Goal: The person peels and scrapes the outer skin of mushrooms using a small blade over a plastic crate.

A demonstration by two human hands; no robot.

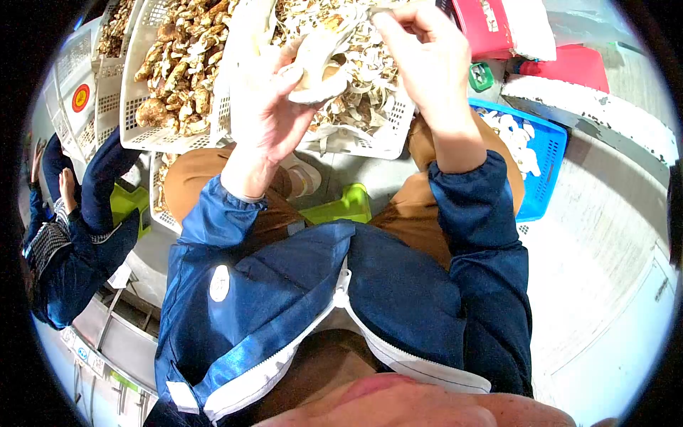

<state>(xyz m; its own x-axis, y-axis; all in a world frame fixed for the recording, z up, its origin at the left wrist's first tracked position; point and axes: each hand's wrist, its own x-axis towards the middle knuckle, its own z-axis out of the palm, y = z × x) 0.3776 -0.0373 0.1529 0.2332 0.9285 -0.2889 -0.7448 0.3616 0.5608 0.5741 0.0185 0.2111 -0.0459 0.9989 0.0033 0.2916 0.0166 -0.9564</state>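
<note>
My left hand (272, 124) is closed around a pale mushroom (313, 82), its thick whitish stem pointing up and away from me. My right hand (432, 67) is pinched at the top of the view. Something small and greyish shows at its fingertips, too washed out by glare to name. Both hands are above a white crate (384, 142) full of thin mushroom peelings (370, 78). To the left, another white crate (131, 121) is heaped with brown, unpeeled mushrooms (181, 64).
A blue crate (551, 171) with white mushroom pieces (516, 139) stands beside my right knee. A green stool (341, 205) is between my legs. Another person (78, 242) sits at the left. Red containers (487, 28) and a white ledge (594, 107) are at the upper right.
</note>
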